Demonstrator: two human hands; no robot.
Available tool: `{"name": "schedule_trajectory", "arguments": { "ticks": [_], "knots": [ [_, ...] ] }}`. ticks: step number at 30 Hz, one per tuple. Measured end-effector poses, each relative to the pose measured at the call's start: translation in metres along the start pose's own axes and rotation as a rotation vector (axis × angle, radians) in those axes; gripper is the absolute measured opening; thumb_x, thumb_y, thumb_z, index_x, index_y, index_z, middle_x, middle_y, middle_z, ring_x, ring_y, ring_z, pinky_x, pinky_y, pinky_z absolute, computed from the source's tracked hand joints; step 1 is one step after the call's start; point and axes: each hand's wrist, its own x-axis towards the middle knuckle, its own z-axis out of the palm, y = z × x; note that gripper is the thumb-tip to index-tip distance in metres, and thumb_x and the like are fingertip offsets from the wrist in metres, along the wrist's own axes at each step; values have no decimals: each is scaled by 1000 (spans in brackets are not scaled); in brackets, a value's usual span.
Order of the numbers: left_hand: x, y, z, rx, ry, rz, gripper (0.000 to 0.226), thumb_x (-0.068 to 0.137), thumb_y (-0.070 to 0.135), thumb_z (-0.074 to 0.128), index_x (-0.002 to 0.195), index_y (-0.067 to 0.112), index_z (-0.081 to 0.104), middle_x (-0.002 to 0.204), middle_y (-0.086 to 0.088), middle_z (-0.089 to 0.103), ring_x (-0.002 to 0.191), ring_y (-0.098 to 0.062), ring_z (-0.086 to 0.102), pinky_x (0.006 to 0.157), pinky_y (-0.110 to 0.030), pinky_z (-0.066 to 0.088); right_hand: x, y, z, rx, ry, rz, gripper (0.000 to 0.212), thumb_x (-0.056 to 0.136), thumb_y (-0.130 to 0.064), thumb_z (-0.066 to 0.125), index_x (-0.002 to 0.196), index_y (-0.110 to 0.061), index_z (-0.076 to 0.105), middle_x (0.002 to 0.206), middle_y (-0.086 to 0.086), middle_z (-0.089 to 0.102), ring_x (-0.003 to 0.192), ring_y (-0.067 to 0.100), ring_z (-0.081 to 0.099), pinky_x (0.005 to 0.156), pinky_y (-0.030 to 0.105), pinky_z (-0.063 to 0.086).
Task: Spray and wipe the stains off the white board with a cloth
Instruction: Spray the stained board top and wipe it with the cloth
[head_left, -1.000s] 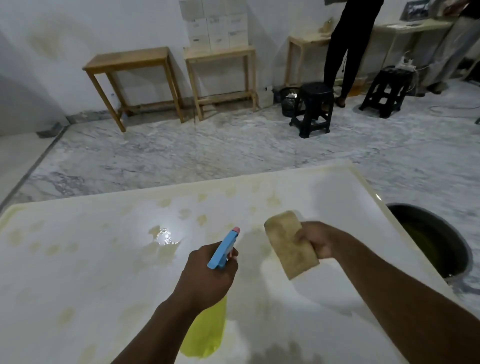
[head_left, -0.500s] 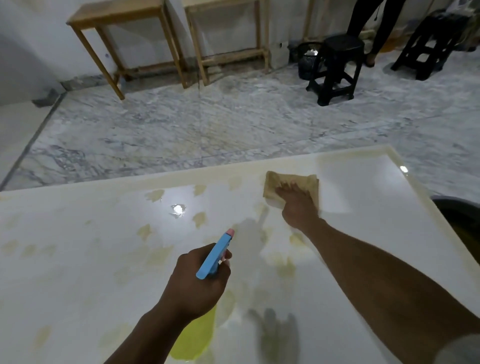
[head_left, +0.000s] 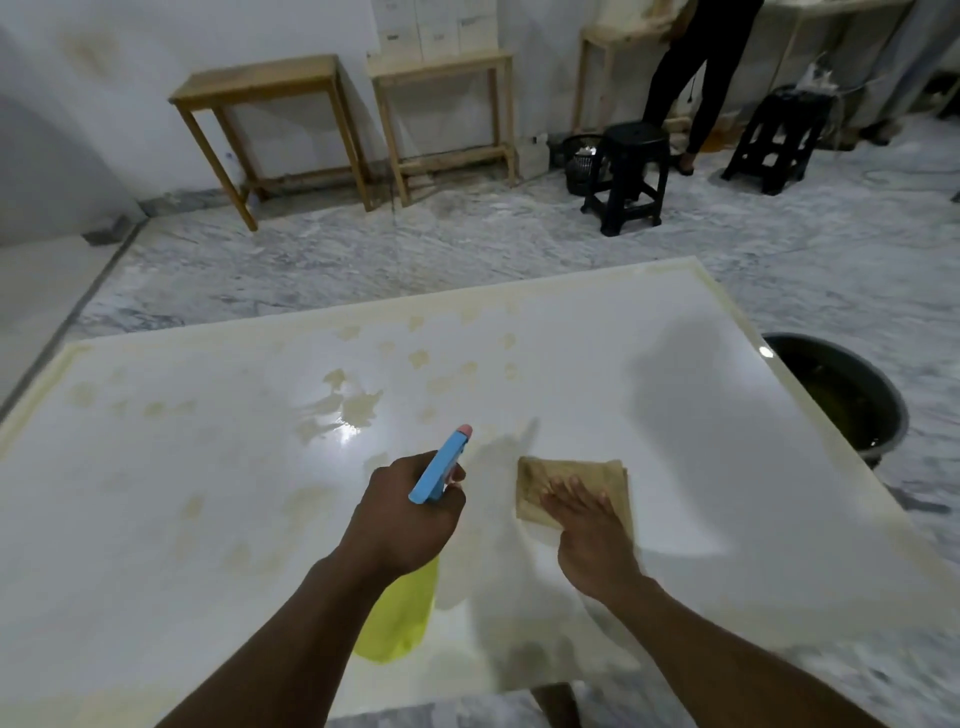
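The white board (head_left: 208, 493) lies flat before me, marked with several yellowish stains (head_left: 358, 408) across its far and left parts. My left hand (head_left: 408, 519) grips a spray bottle (head_left: 441, 467) with a blue head, pink nozzle and yellow body, held above the board's middle and pointing away. My right hand (head_left: 589, 540) presses flat on a folded tan cloth (head_left: 540, 480) that lies on the board just right of the bottle.
A dark basin (head_left: 852, 400) with murky liquid sits on the marble floor past the board's right edge. Two wooden tables (head_left: 270, 88) stand at the far wall. Black stools (head_left: 631, 171) and a standing person (head_left: 696, 78) are at the back right.
My right hand has dragged the cloth from the board's far edge back toward me. A second ago the cloth was lifted in that hand. The bottle stays held in my left hand.
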Motion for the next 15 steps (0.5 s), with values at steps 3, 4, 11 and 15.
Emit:
{"name": "schedule_trajectory", "arguments": {
  "ticks": [3,4,11,15],
  "knots": [
    [-49,-9,-4,-21,-6,-2,18,90,20,62,82,36,61,93,10,72,69,-9,67,60,-16,49,-59,-14,13,-9,24,-10,73,73,-9,36,140,-29,55,153,-8,42,148,20,30,119,49,20],
    [-62,-11,-7,-34,-3,-14,16,90,20,61,83,34,62,92,9,72,64,-9,66,57,-13,47,-74,-19,15,-14,25,-13,71,70,-7,39,135,-29,60,149,-7,49,144,22,39,115,51,28],
    [-62,-8,-26,-16,-5,30,9,89,21,61,89,29,65,91,7,72,73,-11,68,67,-22,54,-62,-27,-60,314,-402,236,42,84,-28,44,116,-26,71,119,4,67,108,22,64,95,34,48],
    [-7,-2,-32,-12,4,51,11,89,21,62,85,31,64,87,8,71,70,-10,68,62,-14,50,33,-13,-141,839,-601,553,25,82,-2,57,100,4,71,104,22,72,91,36,72,83,45,57]
  ]
}}
